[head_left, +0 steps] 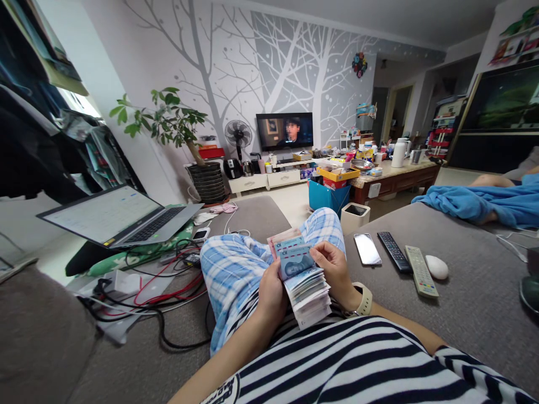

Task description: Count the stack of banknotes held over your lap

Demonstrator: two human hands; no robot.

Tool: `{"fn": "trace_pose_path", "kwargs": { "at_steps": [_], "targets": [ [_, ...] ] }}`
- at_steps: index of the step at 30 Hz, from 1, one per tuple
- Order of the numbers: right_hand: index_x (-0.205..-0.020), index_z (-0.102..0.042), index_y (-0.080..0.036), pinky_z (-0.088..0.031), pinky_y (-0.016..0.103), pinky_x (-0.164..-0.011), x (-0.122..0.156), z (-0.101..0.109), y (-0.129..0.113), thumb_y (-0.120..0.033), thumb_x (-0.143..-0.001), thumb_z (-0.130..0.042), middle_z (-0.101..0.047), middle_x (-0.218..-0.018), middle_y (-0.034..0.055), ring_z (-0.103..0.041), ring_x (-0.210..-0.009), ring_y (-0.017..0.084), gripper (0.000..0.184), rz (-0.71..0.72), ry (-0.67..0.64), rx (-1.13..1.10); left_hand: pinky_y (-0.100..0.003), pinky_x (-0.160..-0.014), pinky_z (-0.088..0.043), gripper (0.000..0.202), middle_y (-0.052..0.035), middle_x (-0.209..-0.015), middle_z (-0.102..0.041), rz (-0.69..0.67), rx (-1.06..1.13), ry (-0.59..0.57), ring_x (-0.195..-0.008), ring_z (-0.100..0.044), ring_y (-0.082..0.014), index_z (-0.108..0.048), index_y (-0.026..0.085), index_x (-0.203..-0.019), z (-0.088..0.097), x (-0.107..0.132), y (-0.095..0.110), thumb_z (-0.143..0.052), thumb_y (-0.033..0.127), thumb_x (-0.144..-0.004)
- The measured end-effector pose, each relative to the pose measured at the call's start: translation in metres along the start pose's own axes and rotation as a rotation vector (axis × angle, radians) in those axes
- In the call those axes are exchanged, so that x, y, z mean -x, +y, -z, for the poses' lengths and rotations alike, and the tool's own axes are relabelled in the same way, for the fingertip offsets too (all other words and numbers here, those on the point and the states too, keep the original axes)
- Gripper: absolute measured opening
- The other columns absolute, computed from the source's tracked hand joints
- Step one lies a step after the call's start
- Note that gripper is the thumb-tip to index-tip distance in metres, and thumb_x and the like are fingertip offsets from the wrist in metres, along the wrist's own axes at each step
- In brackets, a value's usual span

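Note:
A thick stack of banknotes (309,294) is fanned over my lap, its lower ends bent toward me. My left hand (273,287) grips the stack along its left side, fingers hidden beneath it. Blue-green notes with a printed portrait lie on top, and pinkish notes show behind and below. With thumb and fingers pinched together, my right hand (334,269) holds the upper right corner of the top blue-green banknote (297,261). A pale watch (364,299) is strapped on my right wrist. Blue checked trousers (231,275) cover my crossed legs under the notes.
On the sofa (404,336) to my right lie a phone (368,249), two remote controls (394,251) and a white mouse (437,267). Left are an open laptop (122,216) and tangled cables (168,292). Ahead, a cluttered table (391,182) stands beside a bin (356,217).

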State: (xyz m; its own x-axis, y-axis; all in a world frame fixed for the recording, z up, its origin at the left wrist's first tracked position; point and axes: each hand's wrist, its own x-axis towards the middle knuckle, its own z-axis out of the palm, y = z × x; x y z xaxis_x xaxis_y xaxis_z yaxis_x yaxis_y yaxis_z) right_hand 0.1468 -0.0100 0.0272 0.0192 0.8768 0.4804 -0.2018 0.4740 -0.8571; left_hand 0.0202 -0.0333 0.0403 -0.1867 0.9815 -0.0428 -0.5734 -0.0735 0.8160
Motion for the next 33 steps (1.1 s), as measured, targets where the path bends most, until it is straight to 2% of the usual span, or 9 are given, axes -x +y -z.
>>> {"fn": "trace_pose_path", "kwargs": {
  "at_steps": [9, 14, 18, 23, 29, 33],
  "targets": [
    [-0.068, -0.056, -0.02, -0.035, 0.026, -0.051, 0.0, 0.0, 0.002, -0.045, -0.085, -0.06, -0.048, -0.057, -0.0034, -0.042, -0.053, 0.012, 0.031, 0.025, -0.006, -0.016, -0.04, -0.084, -0.053, 0.022, -0.0092, -0.085, -0.076, 0.018, 0.045, -0.015, -0.089, -0.069, -0.0289, -0.073, 0.013, -0.081, 0.001, -0.002, -0.001, -0.065, 0.027, -0.065],
    [-0.072, -0.058, -0.02, -0.036, 0.027, -0.052, -0.001, 0.0, 0.005, -0.047, -0.089, -0.053, -0.051, -0.051, -0.003, -0.044, -0.049, 0.012, 0.033, 0.017, -0.048, -0.102, -0.039, -0.085, -0.052, 0.026, -0.0094, -0.087, -0.076, 0.024, 0.08, 0.026, -0.089, -0.069, -0.0277, -0.071, 0.011, -0.087, 0.001, -0.002, -0.003, -0.066, 0.026, -0.066],
    [-0.071, -0.055, -0.02, -0.036, 0.026, -0.053, -0.002, -0.001, 0.004, -0.042, -0.08, -0.066, -0.05, -0.057, -0.0037, -0.045, -0.053, 0.012, 0.027, -0.005, -0.012, -0.031, -0.038, -0.083, -0.052, 0.026, -0.0087, -0.085, -0.075, 0.001, 0.041, -0.003, -0.086, -0.069, -0.0273, -0.072, 0.011, -0.083, 0.002, -0.001, -0.001, -0.069, 0.027, -0.063],
    [-0.075, -0.052, -0.021, -0.033, 0.025, -0.051, -0.005, -0.001, 0.005, -0.04, -0.073, -0.072, -0.044, -0.061, -0.0055, -0.04, -0.055, 0.011, 0.028, -0.026, 0.028, -0.016, -0.035, -0.077, -0.052, 0.021, -0.0052, -0.068, -0.072, -0.017, 0.001, -0.035, -0.075, -0.068, -0.0247, -0.072, 0.012, -0.076, 0.002, 0.001, 0.001, -0.072, 0.026, -0.06],
    [-0.063, -0.048, -0.02, -0.03, 0.026, -0.053, -0.005, 0.002, 0.007, -0.04, -0.081, -0.063, -0.038, -0.059, -0.005, -0.034, -0.056, 0.011, 0.031, -0.019, -0.022, 0.056, -0.031, -0.069, -0.051, 0.02, -0.0041, -0.067, -0.072, -0.022, -0.028, -0.046, -0.066, -0.066, -0.0202, -0.072, 0.012, -0.077, 0.003, -0.001, -0.001, -0.072, 0.024, -0.061],
    [-0.063, -0.048, -0.02, -0.028, 0.026, -0.052, -0.004, 0.002, 0.009, -0.039, -0.082, -0.062, -0.038, -0.058, -0.0049, -0.034, -0.056, 0.011, 0.031, -0.014, -0.015, 0.062, -0.033, -0.076, -0.051, 0.025, -0.005, -0.074, -0.074, -0.021, -0.018, -0.047, -0.076, -0.068, -0.023, -0.072, 0.011, -0.083, 0.005, -0.005, -0.003, -0.069, 0.028, -0.064]
  ]
}}
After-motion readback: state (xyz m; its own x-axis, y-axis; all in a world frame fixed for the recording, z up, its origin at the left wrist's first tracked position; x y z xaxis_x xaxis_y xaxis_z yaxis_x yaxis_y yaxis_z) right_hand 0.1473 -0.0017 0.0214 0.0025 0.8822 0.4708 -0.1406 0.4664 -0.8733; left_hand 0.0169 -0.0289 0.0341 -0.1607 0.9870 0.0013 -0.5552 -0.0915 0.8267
